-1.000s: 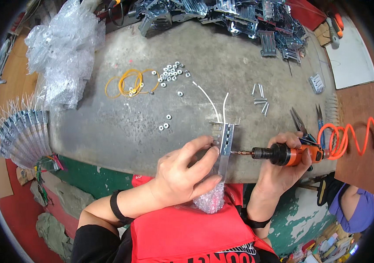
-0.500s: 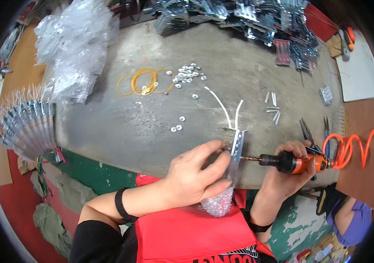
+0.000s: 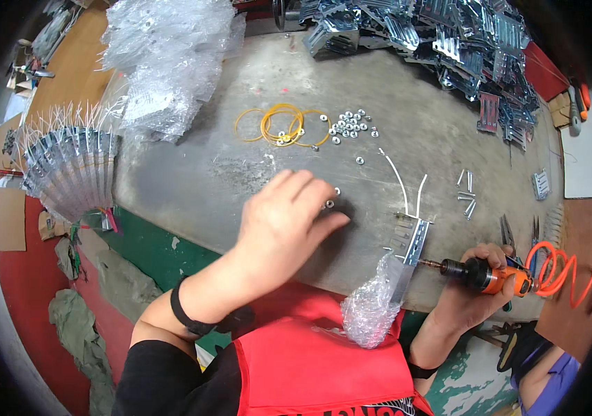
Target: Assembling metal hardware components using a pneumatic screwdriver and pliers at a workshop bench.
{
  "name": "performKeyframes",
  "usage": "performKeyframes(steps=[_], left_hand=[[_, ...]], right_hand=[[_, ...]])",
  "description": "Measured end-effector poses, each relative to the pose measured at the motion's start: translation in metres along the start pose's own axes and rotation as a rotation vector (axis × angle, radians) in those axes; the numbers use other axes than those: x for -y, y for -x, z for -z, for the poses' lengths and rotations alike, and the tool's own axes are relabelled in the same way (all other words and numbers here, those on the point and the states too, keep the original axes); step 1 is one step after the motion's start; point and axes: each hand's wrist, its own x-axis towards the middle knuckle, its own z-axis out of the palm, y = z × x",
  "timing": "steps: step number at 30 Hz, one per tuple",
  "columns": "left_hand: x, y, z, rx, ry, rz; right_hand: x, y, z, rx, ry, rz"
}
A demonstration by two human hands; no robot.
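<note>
My right hand point(image 3: 473, 298) is wrapped round an orange and black power screwdriver point(image 3: 486, 276). Its bit meets the right side of a metal bracket point(image 3: 407, 267) at the table's front edge. Two white wires point(image 3: 396, 173) stick out of the bracket's far end, and bubble wrap point(image 3: 372, 305) covers its near end. A thin screw tip point(image 3: 388, 248) pokes out on the bracket's left side. Left of it, my left hand point(image 3: 285, 225) hovers over the table with thumb and fingers apart, nothing visible in it. Small nuts point(image 3: 330, 204) lie just beyond its thumb, partly hidden.
More loose nuts point(image 3: 351, 125) lie farther back beside orange rings of cord point(image 3: 282, 125). Screws point(image 3: 467, 194) and pliers point(image 3: 507, 232) are at the right, near a coiled orange hose point(image 3: 552, 270). Metal brackets point(image 3: 434, 41) are heaped at the back; bubble wrap bags point(image 3: 171, 69) and fanned wired parts point(image 3: 74, 170) stand left.
My left hand has let go of the bracket and moved left and away from me, toward the nuts. The screwdriver stays at the bracket. The whole view has shifted somewhat.
</note>
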Motion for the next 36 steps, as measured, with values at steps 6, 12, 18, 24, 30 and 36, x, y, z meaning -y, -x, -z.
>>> performKeyframes(steps=[6,12,18,24,30,36], left_hand=[[0.014,0.002,-0.003,0.099,-0.053,0.050],[-0.021,-0.004,-0.001,0.115,0.511,0.069],[-0.035,-0.003,-0.021,0.192,0.858,0.265],[-0.034,0.007,-0.029,0.170,0.999,0.330],[-0.039,0.007,-0.033,0.143,1.078,0.383],[-0.038,0.002,-0.031,0.149,0.902,0.203]], right_hand=[[0.003,0.000,0.000,-0.030,0.039,0.046],[-0.004,0.000,-0.001,-0.017,-0.012,0.048],[-0.005,-0.001,-0.002,-0.011,-0.047,0.032],[-0.010,-0.001,-0.005,-0.044,-0.065,0.044],[-0.010,-0.001,-0.006,-0.056,-0.132,0.045],[-0.011,0.001,-0.010,-0.020,-0.070,0.050]])
